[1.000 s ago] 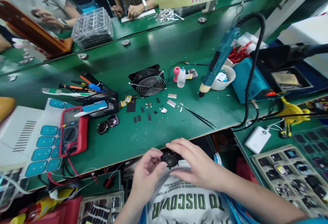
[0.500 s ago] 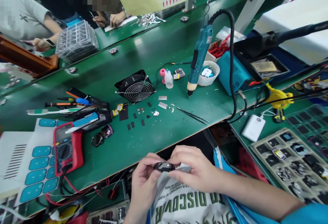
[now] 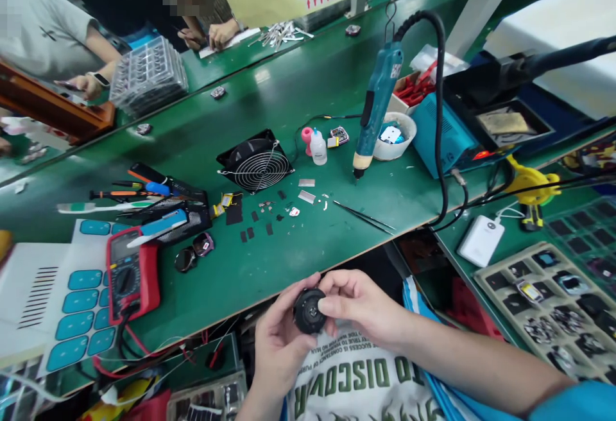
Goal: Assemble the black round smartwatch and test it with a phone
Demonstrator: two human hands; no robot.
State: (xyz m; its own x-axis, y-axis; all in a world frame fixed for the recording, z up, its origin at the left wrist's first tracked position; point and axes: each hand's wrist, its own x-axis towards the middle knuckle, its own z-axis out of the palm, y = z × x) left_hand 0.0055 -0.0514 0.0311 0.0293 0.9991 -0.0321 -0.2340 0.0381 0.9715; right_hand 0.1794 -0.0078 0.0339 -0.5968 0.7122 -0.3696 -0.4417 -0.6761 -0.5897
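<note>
Between my two hands, just in front of the bench edge, is a round black watch case (image 3: pixel 308 311). A flat round face with small light marks near its middle points up at me. My left hand (image 3: pixel 282 337) cups the case from the left, fingers along its far rim. On the right side my right hand (image 3: pixel 353 309) grips it, thumb lying on the face and fingers curled behind. Tweezers (image 3: pixel 364 217) lie on the green bench (image 3: pixel 308 251) beyond my hands, beside small dark pads and metal pieces (image 3: pixel 269 228).
A teal electric screwdriver (image 3: pixel 378 106) hangs over the bench. Behind stand a fan (image 3: pixel 257 163), a small bottle (image 3: pixel 318 148) and a white bowl (image 3: pixel 407 132). A red multimeter (image 3: pixel 129 276) lies left, a parts tray (image 3: pixel 534 305) right. Co-workers' hands (image 3: pixel 222 34) are across the bench.
The watch case has turned from edge-on to showing its round face. My right thumb has come onto that face, and my left fingers have spread along the rim.
</note>
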